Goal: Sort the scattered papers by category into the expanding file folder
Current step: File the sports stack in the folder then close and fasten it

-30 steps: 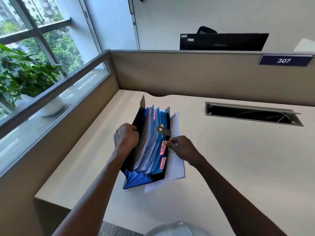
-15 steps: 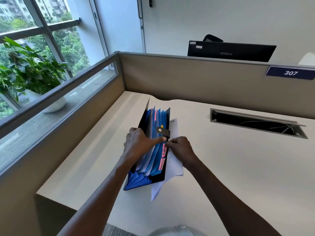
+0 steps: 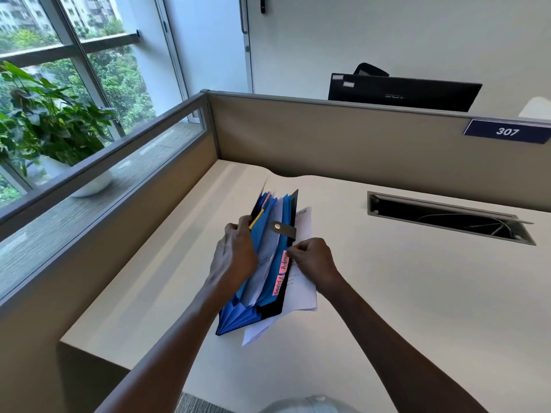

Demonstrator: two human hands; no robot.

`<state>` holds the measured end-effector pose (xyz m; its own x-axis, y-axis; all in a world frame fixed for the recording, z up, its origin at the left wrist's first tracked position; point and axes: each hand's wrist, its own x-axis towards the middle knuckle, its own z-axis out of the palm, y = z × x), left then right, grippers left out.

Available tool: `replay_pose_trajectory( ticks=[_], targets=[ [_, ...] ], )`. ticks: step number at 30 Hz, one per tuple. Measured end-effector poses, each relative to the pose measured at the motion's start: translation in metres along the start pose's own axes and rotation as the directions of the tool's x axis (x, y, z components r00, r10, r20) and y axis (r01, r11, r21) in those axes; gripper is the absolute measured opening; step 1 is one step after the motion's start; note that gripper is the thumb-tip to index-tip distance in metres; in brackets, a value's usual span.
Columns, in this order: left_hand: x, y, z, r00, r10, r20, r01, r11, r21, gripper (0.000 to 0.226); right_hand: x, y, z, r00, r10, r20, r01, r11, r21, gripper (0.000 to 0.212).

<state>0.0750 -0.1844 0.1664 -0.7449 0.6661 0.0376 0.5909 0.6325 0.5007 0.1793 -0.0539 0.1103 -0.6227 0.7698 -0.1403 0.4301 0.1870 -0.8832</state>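
Left hand (image 3: 237,254) grips folder (image 3: 269,272) dividers; right hand (image 3: 313,263) pinches its pink tab (image 3: 284,261).

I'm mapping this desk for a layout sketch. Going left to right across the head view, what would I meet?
Potted plant → left hand → expanding file folder → right hand → cable slot → 307 sign.

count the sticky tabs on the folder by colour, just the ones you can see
pink tabs: 3, marked "Admin", "sports", and one near the far end, blurred
yellow tabs: 1, by the left hand
total: 4 on the file folder; more may be hidden between the dividers
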Motion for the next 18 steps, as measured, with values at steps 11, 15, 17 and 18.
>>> replay_pose_trajectory(
  ticks=[11, 15, 17, 18],
  targets=[
    [0.014, -0.012, 0.013, 1.000, -0.005, 0.020, 0.002, 0.985, 0.172, 0.031, 0.003, -0.005, 0.004, 0.995, 0.022, 0.096, -0.040, 0.981, 0.192, 0.021],
    [0.019, -0.017, 0.023, 0.999, 0.009, 0.041, -0.017, 0.981, 0.192, 0.063, -0.001, -0.005, 0.008, 0.990, 0.085, 0.117, -0.116, 0.949, 0.293, 0.019],
    [0.017, -0.018, 0.024, 0.999, 0.033, 0.037, -0.040, 0.982, 0.182, 0.051, -0.001, -0.003, 0.012, 0.983, 0.130, 0.132, -0.167, 0.932, 0.322, 0.023],
    [0.016, -0.017, 0.024, 0.999, 0.043, 0.025, -0.047, 0.985, 0.169, 0.044, -0.001, -0.003, 0.014, 0.978, 0.151, 0.142, -0.190, 0.924, 0.330, 0.024]
  ],
)
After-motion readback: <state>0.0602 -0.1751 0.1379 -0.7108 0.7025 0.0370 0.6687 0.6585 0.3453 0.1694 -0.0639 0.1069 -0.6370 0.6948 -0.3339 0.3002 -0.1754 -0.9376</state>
